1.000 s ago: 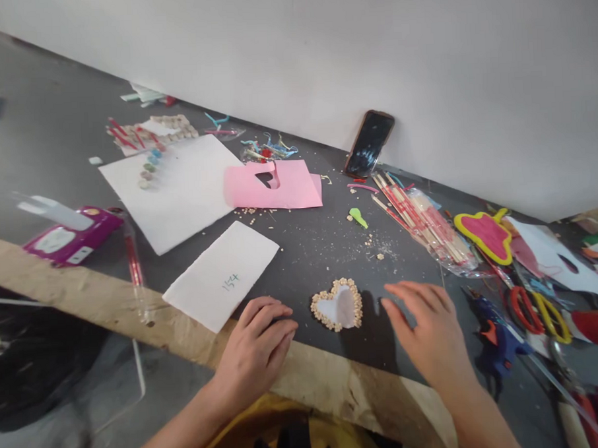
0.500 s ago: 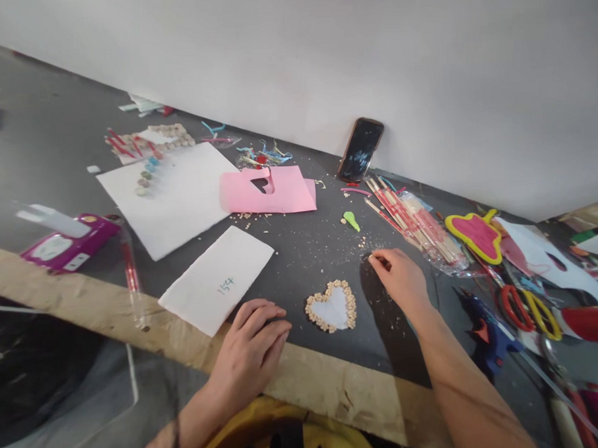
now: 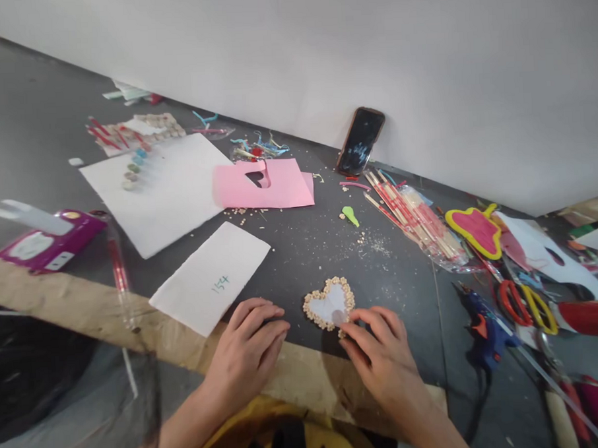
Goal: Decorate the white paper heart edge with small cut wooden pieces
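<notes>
A small white paper heart [image 3: 327, 303] lies flat on the dark tabletop, its border covered with tiny tan beads or pellets. My right hand [image 3: 381, 356] has come down at its lower right side, thumb and index finger closed on the beaded edge. Left of the heart, my left hand [image 3: 249, 345] rests palm down at the table's front edge, fingers loosely bent and holding nothing. Close to that hand is a white slip [image 3: 212, 277] with a handwritten number.
Pink paper [image 3: 272, 184] with a heart-shaped hole lies behind. A phone [image 3: 361, 141] leans on the wall. Right are wrapped sticks [image 3: 428, 228], scissors [image 3: 514, 302] and a blue glue gun [image 3: 486, 328]. A purple device [image 3: 52, 241] sits left, near a large white sheet [image 3: 154, 197].
My right hand has moved left and toward me, from the crumb-strewn spot to the heart's lower right edge. My left hand has stayed in place. The view has shifted slightly.
</notes>
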`<action>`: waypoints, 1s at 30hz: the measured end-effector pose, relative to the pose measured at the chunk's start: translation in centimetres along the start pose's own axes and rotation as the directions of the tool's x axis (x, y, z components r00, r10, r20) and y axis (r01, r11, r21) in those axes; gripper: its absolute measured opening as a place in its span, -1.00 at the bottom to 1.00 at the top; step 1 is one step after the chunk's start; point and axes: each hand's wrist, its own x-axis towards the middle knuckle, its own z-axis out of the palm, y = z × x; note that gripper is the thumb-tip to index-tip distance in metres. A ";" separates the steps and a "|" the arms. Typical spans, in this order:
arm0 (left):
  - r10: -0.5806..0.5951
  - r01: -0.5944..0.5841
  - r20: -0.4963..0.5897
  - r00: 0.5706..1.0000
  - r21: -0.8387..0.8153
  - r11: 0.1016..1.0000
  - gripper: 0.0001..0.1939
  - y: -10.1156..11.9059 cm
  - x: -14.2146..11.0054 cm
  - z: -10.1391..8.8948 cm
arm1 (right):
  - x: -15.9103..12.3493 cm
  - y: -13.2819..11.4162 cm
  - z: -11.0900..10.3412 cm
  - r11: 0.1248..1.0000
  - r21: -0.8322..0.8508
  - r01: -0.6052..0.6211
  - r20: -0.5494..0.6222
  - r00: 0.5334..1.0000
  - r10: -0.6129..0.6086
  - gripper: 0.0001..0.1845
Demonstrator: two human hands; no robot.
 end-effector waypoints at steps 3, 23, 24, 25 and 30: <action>-0.002 0.003 -0.012 1.000 0.014 1.000 -0.84 0.0 0.0 0.0 | 0.3 0.0 0.4 1.000 -0.018 -0.003 -0.010 1.000 0.003 -0.84; -0.017 0.017 -0.005 1.000 0.034 0.999 -0.83 0.3 0.3 -0.3 | 0.5 0.0 0.3 0.999 -0.045 0.003 0.028 1.000 -0.002 -0.85; -0.018 0.018 -0.004 1.000 0.035 0.999 -0.83 0.3 0.3 -0.3 | 0.6 0.2 -0.1 0.999 -0.044 0.004 0.018 1.000 -0.004 -0.85; -0.019 0.019 -0.002 1.000 0.036 0.999 -0.83 0.3 0.3 -0.3 | 0.8 0.6 -0.5 0.999 -0.046 0.006 0.002 1.000 -0.006 -0.85; -0.008 0.008 -0.007 1.000 0.023 1.000 -0.82 0.2 0.2 -0.3 | 4.4 4.9 -2.9 0.998 -0.060 -0.035 -0.110 0.994 0.028 -0.79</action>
